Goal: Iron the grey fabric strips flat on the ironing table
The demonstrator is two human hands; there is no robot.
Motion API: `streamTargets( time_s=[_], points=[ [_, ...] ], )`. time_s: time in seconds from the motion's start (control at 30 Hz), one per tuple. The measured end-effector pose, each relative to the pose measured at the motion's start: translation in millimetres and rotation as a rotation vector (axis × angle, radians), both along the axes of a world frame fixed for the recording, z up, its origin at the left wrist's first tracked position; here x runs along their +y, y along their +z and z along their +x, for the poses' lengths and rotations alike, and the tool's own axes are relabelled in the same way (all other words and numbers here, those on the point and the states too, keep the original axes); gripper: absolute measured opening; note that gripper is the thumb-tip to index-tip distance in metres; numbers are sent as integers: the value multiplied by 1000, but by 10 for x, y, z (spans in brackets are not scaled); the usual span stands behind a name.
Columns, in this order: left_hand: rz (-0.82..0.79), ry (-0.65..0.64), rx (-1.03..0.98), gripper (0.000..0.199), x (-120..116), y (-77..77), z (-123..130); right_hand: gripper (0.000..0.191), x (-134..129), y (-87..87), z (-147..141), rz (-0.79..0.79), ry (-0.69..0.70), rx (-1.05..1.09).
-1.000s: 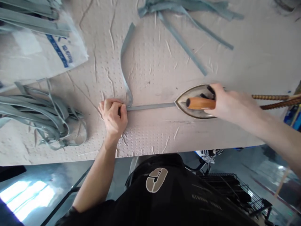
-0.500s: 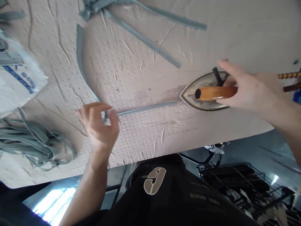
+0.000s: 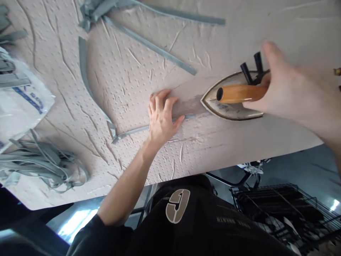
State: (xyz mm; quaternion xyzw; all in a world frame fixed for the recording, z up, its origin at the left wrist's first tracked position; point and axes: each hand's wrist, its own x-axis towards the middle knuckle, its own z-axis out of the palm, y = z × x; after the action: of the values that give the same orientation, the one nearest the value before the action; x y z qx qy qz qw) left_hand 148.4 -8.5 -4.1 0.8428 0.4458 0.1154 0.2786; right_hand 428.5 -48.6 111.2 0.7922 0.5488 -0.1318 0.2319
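Fingers on my left hand (image 3: 161,119) are loosely spread; the ones on my right hand (image 3: 293,90) are wrapped around the back of the iron's handle. Going across my feed: a tangled pile of grey-blue strips (image 3: 49,163) below a white plastic bag (image 3: 28,97), then one lone strip (image 3: 82,58) curving down, bending sharply and running under the left hand. Can't tell if it's pinched. The iron (image 3: 237,94) points left, just beside the strip's end, not touching.
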Motion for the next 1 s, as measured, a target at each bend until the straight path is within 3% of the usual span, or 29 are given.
streamTargets(
  time_s=[0.17, 0.43, 0.67, 1.0],
  points=[
    [-7, 24, -10, 61, -3, -3, 33, 115, -27, -3, -36, -101, -113, 59],
    [-33, 8, -43, 59, 11, 21, -40, 119, -110, 16, -551, -237, 2, 95],
    [-11, 82, -6, 58, 119, 26, -634, 110, -33, 5, -762, -240, 110, 56],
    [7, 198, 56, 55, 193, 64, -1412, 112, 294, -87, -1566, -96, 330, 238]
  ],
)
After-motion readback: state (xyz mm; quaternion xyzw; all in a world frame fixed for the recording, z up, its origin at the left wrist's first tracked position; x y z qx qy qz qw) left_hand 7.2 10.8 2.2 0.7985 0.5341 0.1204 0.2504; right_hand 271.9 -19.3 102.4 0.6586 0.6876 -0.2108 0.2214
